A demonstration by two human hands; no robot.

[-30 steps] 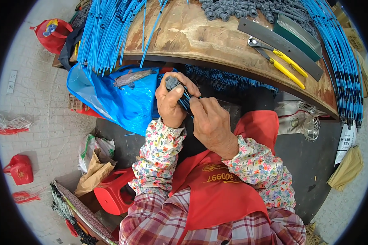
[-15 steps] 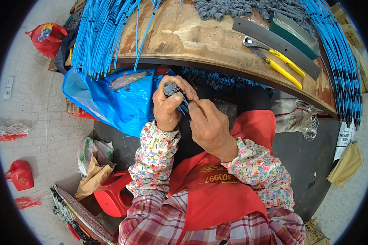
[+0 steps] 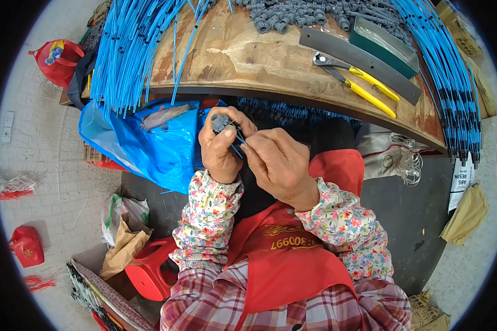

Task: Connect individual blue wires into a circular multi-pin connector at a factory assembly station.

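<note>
My left hand (image 3: 222,151) is closed round a grey ribbed plastic fitting (image 3: 221,122), whose round end pokes out between thumb and fingers. Thin blue tubes (image 3: 237,150) run down from the fitting beside my left thumb. Close against them, my right hand (image 3: 284,165) has thumb and forefinger pinched at one blue tube. My right palm faces down, so its other fingers are mostly hidden. Both hands are held in front of the table edge, above my lap.
On the wooden table (image 3: 226,58) lie a blue tube bundle (image 3: 132,55), yellow-handled pliers (image 3: 364,83), a flat grey blade (image 3: 364,63), a green tray (image 3: 384,47) and heaped grey fittings (image 3: 298,14). A blue plastic bag (image 3: 171,149) holding a fish (image 3: 163,117) hangs left, above a red stool (image 3: 149,270).
The whole view has shifted slightly. My right hand's fingers have changed their pinch and bent more at the tubes. My left hand keeps hold of the fitting.
</note>
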